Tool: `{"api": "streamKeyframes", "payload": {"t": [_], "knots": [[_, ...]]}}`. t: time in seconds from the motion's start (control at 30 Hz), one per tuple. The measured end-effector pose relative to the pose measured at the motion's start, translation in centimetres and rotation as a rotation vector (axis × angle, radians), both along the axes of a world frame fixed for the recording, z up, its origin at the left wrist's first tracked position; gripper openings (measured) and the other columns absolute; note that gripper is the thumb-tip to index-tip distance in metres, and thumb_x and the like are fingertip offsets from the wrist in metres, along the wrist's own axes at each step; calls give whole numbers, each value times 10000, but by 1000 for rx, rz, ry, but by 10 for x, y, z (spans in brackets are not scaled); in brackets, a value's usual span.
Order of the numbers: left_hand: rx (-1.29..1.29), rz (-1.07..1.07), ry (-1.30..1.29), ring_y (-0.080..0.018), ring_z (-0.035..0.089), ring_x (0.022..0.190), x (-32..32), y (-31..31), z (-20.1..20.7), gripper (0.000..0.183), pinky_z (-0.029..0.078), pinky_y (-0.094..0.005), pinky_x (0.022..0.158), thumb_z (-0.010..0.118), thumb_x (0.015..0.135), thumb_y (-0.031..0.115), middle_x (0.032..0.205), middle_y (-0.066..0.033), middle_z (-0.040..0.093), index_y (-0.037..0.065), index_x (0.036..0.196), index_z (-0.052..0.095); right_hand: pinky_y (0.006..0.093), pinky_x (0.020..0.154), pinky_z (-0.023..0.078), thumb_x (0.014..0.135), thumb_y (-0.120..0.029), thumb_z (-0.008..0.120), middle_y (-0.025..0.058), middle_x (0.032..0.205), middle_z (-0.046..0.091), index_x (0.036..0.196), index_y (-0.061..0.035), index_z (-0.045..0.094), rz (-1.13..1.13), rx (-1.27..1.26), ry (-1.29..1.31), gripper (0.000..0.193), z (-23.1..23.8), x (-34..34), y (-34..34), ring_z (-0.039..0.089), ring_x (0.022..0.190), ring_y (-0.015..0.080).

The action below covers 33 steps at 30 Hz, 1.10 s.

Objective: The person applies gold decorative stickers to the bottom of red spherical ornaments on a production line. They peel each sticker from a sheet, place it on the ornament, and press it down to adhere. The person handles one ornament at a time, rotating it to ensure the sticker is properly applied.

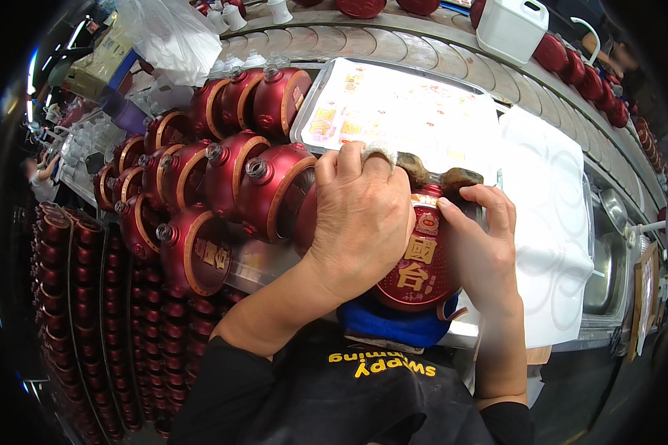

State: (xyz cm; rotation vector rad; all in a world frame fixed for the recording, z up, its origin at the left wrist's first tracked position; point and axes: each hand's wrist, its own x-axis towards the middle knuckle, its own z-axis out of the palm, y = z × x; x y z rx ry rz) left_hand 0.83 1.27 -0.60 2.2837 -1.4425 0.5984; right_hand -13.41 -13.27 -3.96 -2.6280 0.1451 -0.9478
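Note:
A rounded dark-red bottle (416, 278) with raised gold characters lies tilted on a folded blue cloth (382, 320) in front of me. My right hand (490, 237) grips it near the neck, thumb pressed by a small gold-and-white label strip (424, 199). My left hand (364, 222) is closed over the bottle's left shoulder, fingers curled. A wad of pale cloth (379, 151) shows at its fingertips; the thumb side lies close to the strip. Two brown, worn-looking supports (462, 177) flank the bottle's neck. The left hand covers part of the bottle.
Several red bottles (274, 193) with orange rims crowd the left. Behind the hands lies a tray (416, 104) with a white sheet of gold and red labels. White paper (542, 222) covers the right side, beside a metal sink (605, 274). A slatted conveyor (393, 41) curves behind.

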Motion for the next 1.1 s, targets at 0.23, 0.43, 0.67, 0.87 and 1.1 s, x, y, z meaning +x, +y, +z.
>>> {"api": "streamKeyframes", "payload": {"t": [0.23,0.43,0.67,0.87,1.1], "knots": [[2,12,12,-364,542,1085,0,-2,-1,133,393,-508,944,705,858,157,924,-180,638,36,837,653,491,1037,481,757,126,633,163,1239,595,1186,-65,744,0,-14,11,483,2,3,-1,552,1202,409],[-20,24,3,-363,540,1073,-1,-1,0,128,398,-510,942,712,851,154,947,-177,639,40,846,655,495,1029,484,748,122,634,166,1230,599,1187,-61,737,-16,-14,16,486,3,2,0,556,1194,409],[-109,-187,19,-348,520,1149,-3,12,-1,334,377,-495,1007,735,875,195,1157,-126,689,95,1193,735,488,1009,490,780,112,632,177,1232,596,1223,-22,712,3,1,5,471,1,-1,-3,558,1176,401],[31,-194,58,-325,482,1240,-10,24,-8,488,306,-505,1083,758,893,323,1184,-98,717,107,1329,712,474,1000,492,829,74,655,177,1222,594,1265,-26,707,8,47,23,450,-4,-4,0,558,1172,392],[33,-195,43,-322,488,1238,-9,20,-10,507,299,-521,1085,756,895,320,1099,-98,729,96,1345,696,463,1006,488,886,3,695,172,1217,593,1275,-23,704,9,44,47,390,-2,-5,1,556,1170,383]]}}
